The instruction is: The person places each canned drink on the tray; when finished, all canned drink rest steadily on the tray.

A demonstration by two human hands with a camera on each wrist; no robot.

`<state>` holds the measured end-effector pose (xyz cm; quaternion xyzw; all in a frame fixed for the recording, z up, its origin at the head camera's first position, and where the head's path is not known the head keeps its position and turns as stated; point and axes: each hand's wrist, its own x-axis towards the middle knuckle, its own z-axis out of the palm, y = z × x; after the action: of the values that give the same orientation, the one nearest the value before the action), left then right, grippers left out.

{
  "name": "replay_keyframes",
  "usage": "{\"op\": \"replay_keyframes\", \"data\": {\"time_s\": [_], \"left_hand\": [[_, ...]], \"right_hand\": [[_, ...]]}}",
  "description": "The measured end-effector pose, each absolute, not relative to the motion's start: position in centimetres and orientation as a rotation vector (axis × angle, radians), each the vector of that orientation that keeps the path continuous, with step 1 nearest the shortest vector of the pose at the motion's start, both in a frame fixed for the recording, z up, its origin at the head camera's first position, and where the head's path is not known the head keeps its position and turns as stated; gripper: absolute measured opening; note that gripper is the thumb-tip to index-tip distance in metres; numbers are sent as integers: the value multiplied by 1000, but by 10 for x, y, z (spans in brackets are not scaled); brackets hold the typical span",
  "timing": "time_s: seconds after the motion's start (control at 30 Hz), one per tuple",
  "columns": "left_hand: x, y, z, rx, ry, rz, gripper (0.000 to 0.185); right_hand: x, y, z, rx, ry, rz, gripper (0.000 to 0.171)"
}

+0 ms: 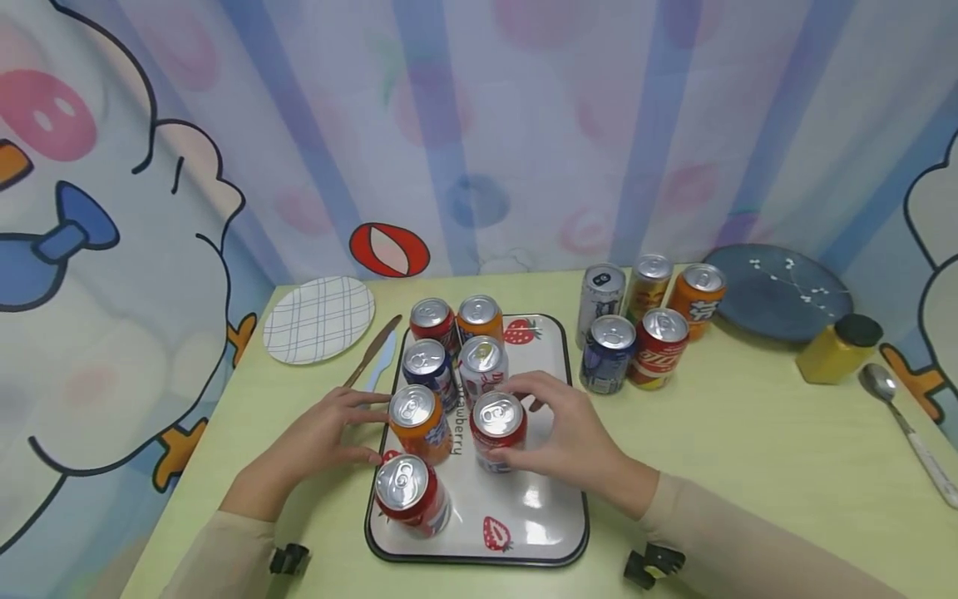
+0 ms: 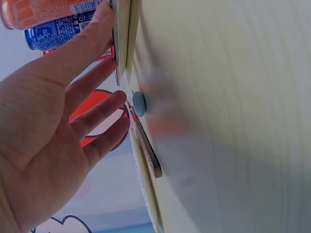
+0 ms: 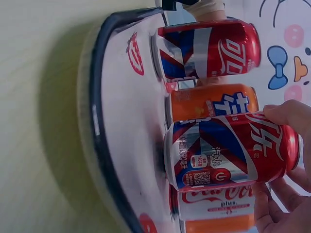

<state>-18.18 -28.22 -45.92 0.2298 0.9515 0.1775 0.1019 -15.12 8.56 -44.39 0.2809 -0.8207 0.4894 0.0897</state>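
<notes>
Seven cans stand on the strawberry tray (image 1: 550, 532) and five wait far right, as the right hand (image 1: 572, 437) clasps a red cola can (image 1: 499, 430) mid-tray, while the left hand (image 1: 318, 437), fingers straight, touches the tray's left edge.

A checked plate (image 1: 318, 319), a knife (image 1: 372, 353), a blue plate (image 1: 778, 291), a yellow jar (image 1: 838, 349) and a spoon (image 1: 906, 428) lie about.
</notes>
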Motion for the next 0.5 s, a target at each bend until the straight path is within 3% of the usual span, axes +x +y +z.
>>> {"op": "replay_keyframes", "data": {"time_s": [0.5], "left_hand": [[-182, -283, -461, 664, 2808, 538, 54]], "right_hand": [[-154, 60, -447, 852, -2510, 1443, 67]]}}
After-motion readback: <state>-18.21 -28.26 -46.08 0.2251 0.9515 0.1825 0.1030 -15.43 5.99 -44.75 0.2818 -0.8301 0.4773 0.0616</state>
